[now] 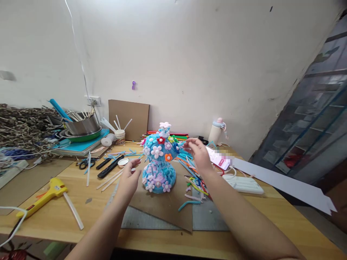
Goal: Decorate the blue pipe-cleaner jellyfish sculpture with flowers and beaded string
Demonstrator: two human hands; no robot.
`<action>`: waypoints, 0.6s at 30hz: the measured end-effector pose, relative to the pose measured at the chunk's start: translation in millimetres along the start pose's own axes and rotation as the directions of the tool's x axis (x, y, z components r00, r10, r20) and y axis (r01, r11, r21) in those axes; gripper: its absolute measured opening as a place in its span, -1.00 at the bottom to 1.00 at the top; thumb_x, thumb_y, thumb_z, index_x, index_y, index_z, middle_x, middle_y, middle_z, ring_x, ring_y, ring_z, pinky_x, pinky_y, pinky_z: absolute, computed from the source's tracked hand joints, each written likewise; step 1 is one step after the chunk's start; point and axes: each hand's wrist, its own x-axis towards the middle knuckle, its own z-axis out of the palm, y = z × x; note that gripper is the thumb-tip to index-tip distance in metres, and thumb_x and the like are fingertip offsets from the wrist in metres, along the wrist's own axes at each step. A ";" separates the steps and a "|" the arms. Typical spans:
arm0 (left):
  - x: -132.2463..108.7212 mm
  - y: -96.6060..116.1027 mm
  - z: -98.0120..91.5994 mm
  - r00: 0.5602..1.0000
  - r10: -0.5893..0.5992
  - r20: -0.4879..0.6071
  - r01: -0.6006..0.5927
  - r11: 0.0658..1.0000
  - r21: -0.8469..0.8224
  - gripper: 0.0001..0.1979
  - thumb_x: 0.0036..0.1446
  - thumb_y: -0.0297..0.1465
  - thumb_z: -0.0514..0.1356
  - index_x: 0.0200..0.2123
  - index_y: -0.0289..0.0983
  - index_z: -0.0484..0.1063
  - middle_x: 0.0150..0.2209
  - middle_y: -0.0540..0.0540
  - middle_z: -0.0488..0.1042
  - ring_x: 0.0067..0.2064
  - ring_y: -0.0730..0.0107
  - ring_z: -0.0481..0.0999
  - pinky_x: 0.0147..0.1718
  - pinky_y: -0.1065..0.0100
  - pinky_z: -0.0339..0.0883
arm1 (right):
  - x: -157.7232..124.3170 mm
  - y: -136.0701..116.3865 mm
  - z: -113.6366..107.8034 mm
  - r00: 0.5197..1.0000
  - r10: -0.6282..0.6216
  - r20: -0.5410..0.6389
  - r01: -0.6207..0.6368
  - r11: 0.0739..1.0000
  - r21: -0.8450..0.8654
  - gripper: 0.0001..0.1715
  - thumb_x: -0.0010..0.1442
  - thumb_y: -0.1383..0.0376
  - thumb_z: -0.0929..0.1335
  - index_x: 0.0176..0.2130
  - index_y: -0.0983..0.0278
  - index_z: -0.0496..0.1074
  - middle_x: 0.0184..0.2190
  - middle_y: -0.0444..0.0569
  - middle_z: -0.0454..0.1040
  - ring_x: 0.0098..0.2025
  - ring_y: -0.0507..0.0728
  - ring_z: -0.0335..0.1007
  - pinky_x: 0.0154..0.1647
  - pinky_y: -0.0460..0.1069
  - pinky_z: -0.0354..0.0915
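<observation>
Left hand (129, 177): open and empty, fingers loosely spread, fingertips just beside the lower left of the pipe-cleaner mushroom (159, 159); whether they touch it I cannot tell.
Right hand (197, 151): open, fingers bent, just right of the mushroom's cap, holding nothing that shows.
Mushroom: upright between both hands, blue with small flowers stuck on, standing on a cardboard sheet (168, 211) on the worktop (81, 207).
Right of the mushroom: loose pipe cleaners (191, 204) scattered, a phone (220, 160) beyond them.
Left of the mushroom: scissors (86, 163) near, a yellow glue gun (46, 196) well apart.
Risk, tipping: the cap looks wider than the stem, so a push from one side alone would likely topple it.
Risk, flowers: a firm squeeze on the cap could flatten or loosen them.
Risk, clutter: a sweeping forearm could drag the loose pieces off the worktop.
</observation>
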 end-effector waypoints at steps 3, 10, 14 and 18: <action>-0.6 9.7 8.9 0.995 0.006 -0.098 -0.017 0.994 -0.105 -0.70 0.00 -0.27 0.17 -0.19 -0.27 0.37 -0.19 -0.17 0.50 -0.11 0.20 0.48 -0.14 0.22 0.32 | -15.2 31.6 6.4 0.988 0.144 0.065 -0.143 0.990 -0.019 -0.72 -0.11 0.34 0.38 -0.29 0.23 0.38 -0.34 -0.09 0.47 -0.23 0.15 0.39 -0.12 0.10 0.28; -9.6 35.7 28.1 0.984 -0.116 0.135 0.137 0.977 -0.161 -0.67 -0.01 -0.20 0.18 -0.25 -0.33 0.43 -0.34 -0.19 0.57 -0.37 0.29 0.50 -0.51 0.38 0.27 | -41.3 53.2 31.2 0.974 0.116 0.196 -0.121 0.992 0.015 -0.57 -0.14 0.29 0.45 -0.20 0.19 0.36 -0.22 -0.09 0.48 -0.16 0.15 0.37 -0.11 0.05 0.27; -10.8 33.7 38.0 0.971 -0.137 0.195 0.149 0.988 -0.051 -0.71 -0.06 -0.24 0.19 -0.30 -0.31 0.48 -0.48 -0.03 0.52 -0.58 0.46 0.37 -0.59 0.42 0.20 | -45.5 61.2 38.1 0.977 0.109 0.183 -0.112 0.994 0.006 -0.71 -0.08 0.26 0.42 -0.27 0.22 0.38 -0.32 -0.10 0.48 -0.24 0.13 0.38 -0.12 0.04 0.25; -10.0 22.5 47.9 0.969 -0.161 0.188 0.155 0.987 0.048 -0.80 -0.14 -0.30 0.21 -0.42 -0.28 0.46 -0.65 0.06 0.39 -0.66 0.46 0.32 -0.63 0.42 0.14 | -50.4 63.9 40.4 0.971 0.107 0.214 -0.113 0.994 0.013 -0.78 -0.05 0.25 0.39 -0.31 0.23 0.42 -0.31 -0.09 0.51 -0.23 0.14 0.39 -0.13 0.03 0.26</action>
